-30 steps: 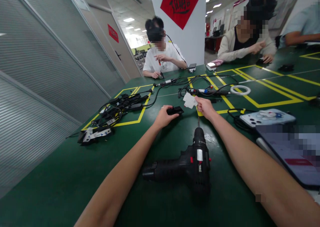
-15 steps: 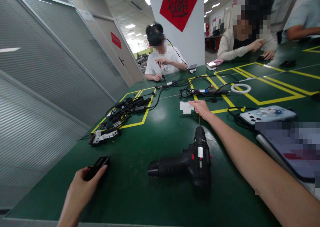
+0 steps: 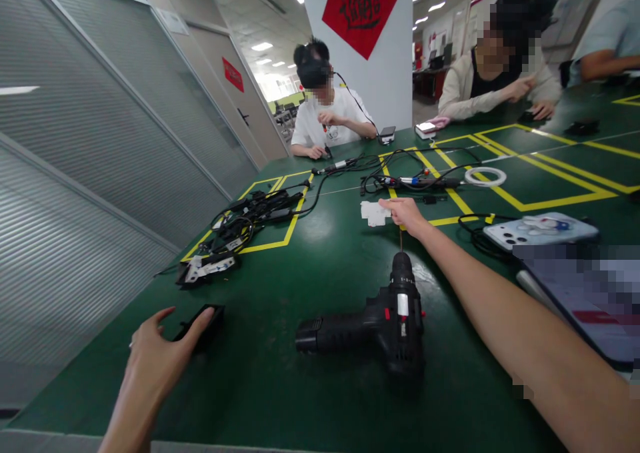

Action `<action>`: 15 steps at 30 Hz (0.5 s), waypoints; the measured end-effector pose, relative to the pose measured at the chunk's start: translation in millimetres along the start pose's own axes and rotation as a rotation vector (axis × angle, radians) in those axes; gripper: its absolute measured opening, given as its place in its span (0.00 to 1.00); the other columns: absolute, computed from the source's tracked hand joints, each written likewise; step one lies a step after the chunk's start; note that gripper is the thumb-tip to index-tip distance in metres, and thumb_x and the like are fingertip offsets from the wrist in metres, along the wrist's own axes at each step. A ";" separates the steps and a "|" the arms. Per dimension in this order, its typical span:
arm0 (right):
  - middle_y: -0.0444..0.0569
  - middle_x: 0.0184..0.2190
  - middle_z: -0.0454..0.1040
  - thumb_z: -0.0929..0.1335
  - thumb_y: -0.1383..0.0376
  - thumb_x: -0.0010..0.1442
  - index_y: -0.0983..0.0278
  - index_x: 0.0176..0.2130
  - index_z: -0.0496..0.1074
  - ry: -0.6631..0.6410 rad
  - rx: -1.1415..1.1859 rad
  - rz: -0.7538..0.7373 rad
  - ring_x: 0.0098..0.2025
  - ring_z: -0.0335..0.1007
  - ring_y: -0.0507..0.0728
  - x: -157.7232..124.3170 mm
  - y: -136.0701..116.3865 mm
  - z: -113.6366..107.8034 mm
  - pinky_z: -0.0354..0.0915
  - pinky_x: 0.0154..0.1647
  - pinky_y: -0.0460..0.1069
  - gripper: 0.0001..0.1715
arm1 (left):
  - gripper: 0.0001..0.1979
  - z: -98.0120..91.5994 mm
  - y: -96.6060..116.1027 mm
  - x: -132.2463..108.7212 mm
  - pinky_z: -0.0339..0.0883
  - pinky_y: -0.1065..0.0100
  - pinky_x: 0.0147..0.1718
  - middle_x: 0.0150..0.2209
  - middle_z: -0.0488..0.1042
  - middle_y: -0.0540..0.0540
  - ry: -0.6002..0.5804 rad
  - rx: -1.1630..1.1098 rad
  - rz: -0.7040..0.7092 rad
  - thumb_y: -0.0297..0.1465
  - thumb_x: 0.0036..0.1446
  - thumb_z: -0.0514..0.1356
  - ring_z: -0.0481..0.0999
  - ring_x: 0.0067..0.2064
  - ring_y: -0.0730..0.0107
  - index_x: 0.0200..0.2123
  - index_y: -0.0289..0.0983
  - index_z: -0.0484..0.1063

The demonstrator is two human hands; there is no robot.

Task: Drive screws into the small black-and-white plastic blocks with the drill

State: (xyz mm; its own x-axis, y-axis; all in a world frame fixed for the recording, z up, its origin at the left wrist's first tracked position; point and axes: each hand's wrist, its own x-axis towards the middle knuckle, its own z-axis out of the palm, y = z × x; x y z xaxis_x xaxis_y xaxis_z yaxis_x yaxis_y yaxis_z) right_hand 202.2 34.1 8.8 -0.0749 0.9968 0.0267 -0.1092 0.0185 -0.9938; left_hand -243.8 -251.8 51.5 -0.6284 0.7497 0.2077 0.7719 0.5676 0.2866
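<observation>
In the head view, a black part (image 3: 213, 325) rests on the bench (image 3: 265, 386) at near left; over its edge the left hand (image 3: 163, 352) is held spread open, contact being hard to tell. A white piece (image 3: 374, 214) is pinched by the right hand (image 3: 407, 215) near the tip of the drill (image 3: 401, 330). Setting-down of the part seems under way; clear withdrawal is called for.

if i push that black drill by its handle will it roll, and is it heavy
The drill will probably not roll: it lies on its side with the handle jutting out sideways. Its bulky body suggests it is heavy for its size. A push on the handle may swing it around, since the table looks smooth.
</observation>
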 end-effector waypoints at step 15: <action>0.41 0.18 0.65 0.71 0.53 0.48 0.68 0.26 0.76 -0.728 -0.229 -0.418 0.22 0.54 0.47 -95.5 -74.4 121.8 0.47 0.21 0.44 0.19 | 0.22 -12.5 229.0 -35.8 0.68 0.63 0.34 0.37 0.78 0.44 -0.494 -0.194 0.638 0.49 0.50 0.56 0.77 0.36 0.58 0.40 0.39 0.72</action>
State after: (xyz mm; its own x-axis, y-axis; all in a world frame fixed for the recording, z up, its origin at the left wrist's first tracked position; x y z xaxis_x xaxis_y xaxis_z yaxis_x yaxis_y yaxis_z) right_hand 96.8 -71.9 93.3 -0.6973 0.6088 0.3785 -0.0731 0.4649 -0.8824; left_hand -45.8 -152.9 121.4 0.0741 0.9966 -0.0367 0.9069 -0.0520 0.4181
